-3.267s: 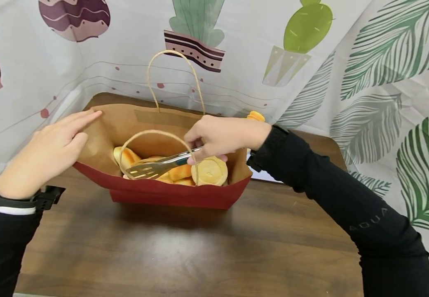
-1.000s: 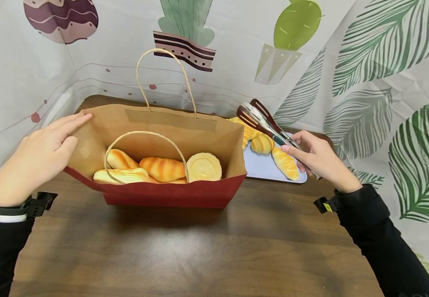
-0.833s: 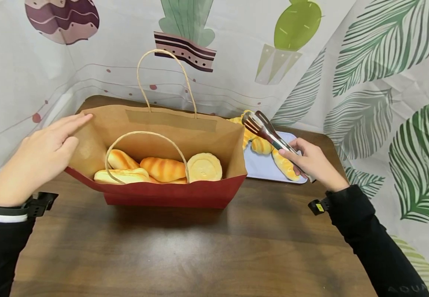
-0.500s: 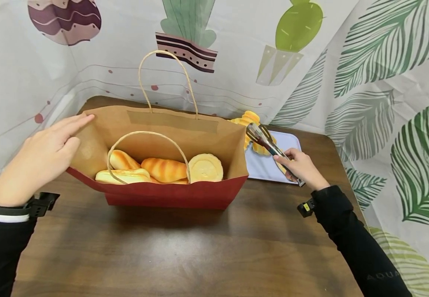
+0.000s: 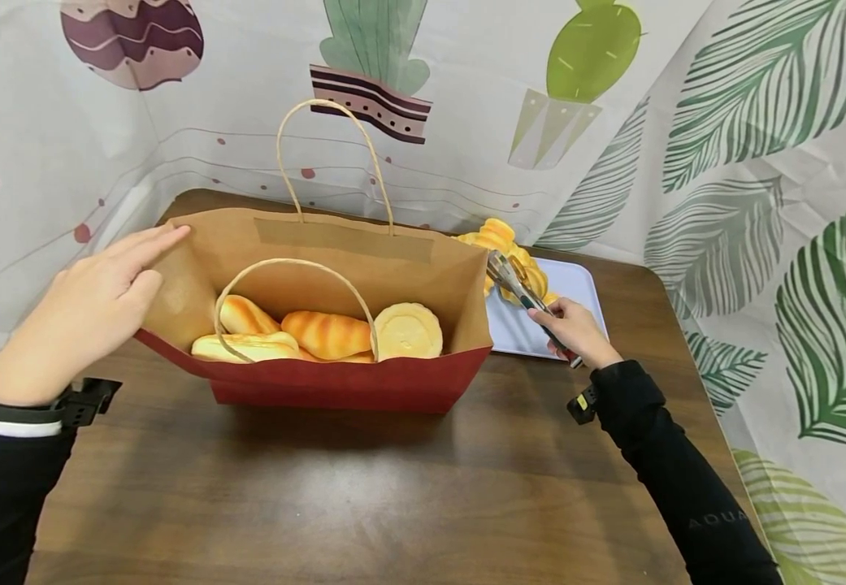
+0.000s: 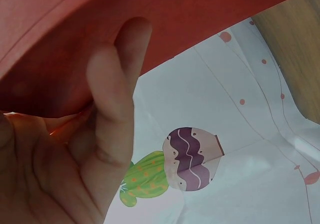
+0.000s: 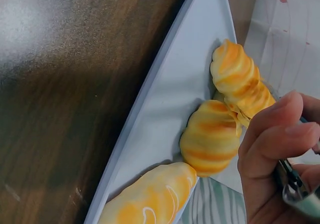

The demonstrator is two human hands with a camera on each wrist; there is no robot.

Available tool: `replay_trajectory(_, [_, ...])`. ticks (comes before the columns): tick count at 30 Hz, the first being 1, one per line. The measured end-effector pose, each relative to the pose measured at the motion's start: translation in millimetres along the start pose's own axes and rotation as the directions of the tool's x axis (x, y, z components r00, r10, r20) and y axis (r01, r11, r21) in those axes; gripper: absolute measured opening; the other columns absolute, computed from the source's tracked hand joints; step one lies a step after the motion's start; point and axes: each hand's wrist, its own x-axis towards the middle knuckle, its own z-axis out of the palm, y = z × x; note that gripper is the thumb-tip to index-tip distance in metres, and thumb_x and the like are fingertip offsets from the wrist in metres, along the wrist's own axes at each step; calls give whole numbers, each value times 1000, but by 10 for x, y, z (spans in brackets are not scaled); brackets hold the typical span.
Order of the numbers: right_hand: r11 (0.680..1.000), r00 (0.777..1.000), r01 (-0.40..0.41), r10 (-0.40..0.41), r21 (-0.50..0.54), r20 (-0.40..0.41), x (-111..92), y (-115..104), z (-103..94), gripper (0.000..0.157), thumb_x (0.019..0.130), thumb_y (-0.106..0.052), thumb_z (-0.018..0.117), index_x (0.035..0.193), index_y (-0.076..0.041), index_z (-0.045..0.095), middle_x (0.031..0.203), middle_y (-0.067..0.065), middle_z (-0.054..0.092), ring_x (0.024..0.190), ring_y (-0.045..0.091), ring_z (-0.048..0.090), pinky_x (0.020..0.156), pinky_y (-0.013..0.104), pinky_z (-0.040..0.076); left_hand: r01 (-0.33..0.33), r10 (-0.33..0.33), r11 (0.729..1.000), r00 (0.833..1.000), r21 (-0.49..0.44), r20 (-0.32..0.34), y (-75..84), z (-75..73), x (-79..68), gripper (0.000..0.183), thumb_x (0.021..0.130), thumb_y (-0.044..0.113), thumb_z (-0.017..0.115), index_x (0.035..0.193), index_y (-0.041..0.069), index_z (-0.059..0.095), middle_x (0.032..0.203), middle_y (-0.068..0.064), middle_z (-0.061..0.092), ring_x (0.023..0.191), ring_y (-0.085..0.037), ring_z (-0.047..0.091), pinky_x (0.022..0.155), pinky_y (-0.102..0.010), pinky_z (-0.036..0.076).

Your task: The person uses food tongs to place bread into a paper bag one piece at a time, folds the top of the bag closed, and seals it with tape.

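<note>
My left hand point(image 5: 89, 305) holds the left rim of a red paper bag point(image 5: 335, 386), its thumb and index finger lying at the edge. In the left wrist view, curled fingers point(image 6: 112, 89) lie against the bag's red outside. Inside the bag are a tart point(image 5: 408, 331), a ridged brown roll point(image 5: 327, 334), a long pale bun point(image 5: 247, 348) and another bun point(image 5: 243, 315). At the right, my right hand point(image 5: 574, 329) grips metal tongs point(image 5: 521, 288), whose slotted ends are at the breads on a tray. Whether they touch any bread I cannot tell.
The pale lilac tray point(image 5: 514, 331) stands right of the bag, partly behind it. On it lie a twisted bread point(image 7: 237, 74), a rounded striped bread point(image 7: 210, 139) and a long iced bread point(image 7: 150, 199). Two handles arch over the bag. A patterned cloth point(image 5: 459, 65) hangs behind the table.
From inside the bag, the tongs in my right hand have moved right to the tray, then lowered and shifted left towards the breads. My left hand stays at the bag's rim.
</note>
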Motion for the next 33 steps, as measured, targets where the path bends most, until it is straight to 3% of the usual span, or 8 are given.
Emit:
replay_trajectory(11, [992, 991, 100, -106, -81, -76, -8, -5, 32, 23, 109, -17, 59, 102, 4, 52, 68, 13, 64, 40, 7, 49, 37, 21, 39, -4, 4, 1000, 1000, 5, -4, -4, 3, -5, 57, 107, 13, 31, 163, 8, 41, 165, -24, 40, 150, -52, 35, 112, -76, 27])
replay_trajectory(17, [987, 985, 135, -144, -89, -100, -67, 19, 1, 20, 107, -12, 60, 98, 4, 53, 65, 6, 63, 40, 6, 50, 37, 20, 38, -9, 9, 1000, 1000, 13, -2, 0, -2, -5, 58, 106, 11, 31, 163, 6, 40, 165, -26, 39, 148, -55, 35, 107, -78, 28])
replay_trajectory(24, [985, 982, 131, -144, -110, -120, -199, 44, -56, 22, 108, -16, 60, 98, 3, 55, 54, 2, 62, 38, 7, 49, 36, 22, 39, -3, 3, 1000, 1000, 8, -1, 8, -3, -4, 57, 107, 13, 31, 163, 7, 41, 165, -25, 39, 148, -55, 36, 108, -78, 28])
replay_trajectory(33, [983, 981, 157, -166, -94, -98, -442, 28, -186, 23, 109, -19, 60, 103, 3, 57, 57, 4, 64, 40, 10, 52, 41, 23, 42, -2, 2, 1000, 1000, 8, 3, -22, -6, -1, 57, 107, 13, 31, 163, 4, 41, 164, -27, 39, 147, -55, 36, 115, -75, 25])
